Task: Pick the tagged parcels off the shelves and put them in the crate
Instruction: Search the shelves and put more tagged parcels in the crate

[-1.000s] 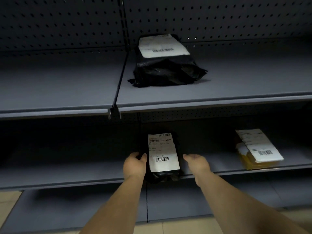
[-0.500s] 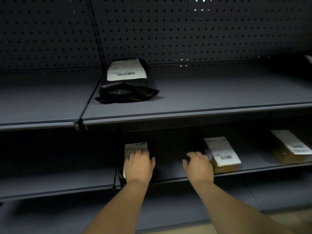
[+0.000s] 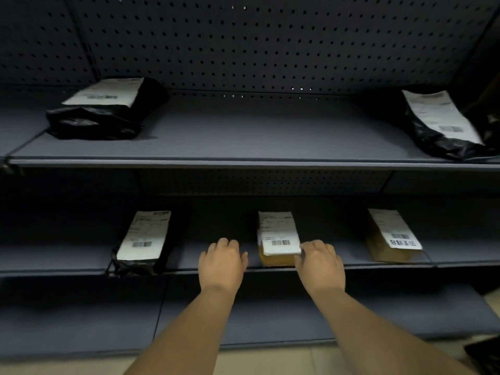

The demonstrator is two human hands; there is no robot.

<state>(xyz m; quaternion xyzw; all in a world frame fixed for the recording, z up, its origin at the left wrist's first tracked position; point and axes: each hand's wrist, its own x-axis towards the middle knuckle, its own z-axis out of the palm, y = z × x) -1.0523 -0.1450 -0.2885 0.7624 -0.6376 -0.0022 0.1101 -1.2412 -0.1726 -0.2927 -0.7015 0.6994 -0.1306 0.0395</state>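
- Dark grey shelving with a pegboard back (image 3: 270, 50) is filling the view, dimly lit.
- On the upper shelf (image 3: 243, 136), a black bagged parcel (image 3: 105, 112) is lying at the left and another black parcel (image 3: 446, 125) at the far right (both labelled).
- On the lower shelf (image 3: 205, 255), a black parcel (image 3: 143, 239) is sitting at the left, a tan middle parcel (image 3: 278, 239) in the centre and a tan right-hand parcel (image 3: 392, 236) beyond it.
- The left hand (image 3: 223, 262) is hovering at the shelf edge just left of the middle parcel, fingers relaxed, gripping nothing.
- The right hand (image 3: 320, 262) is reaching at that parcel's near right corner, fingers loosely bent, seemingly touching the label; no grip is showing.
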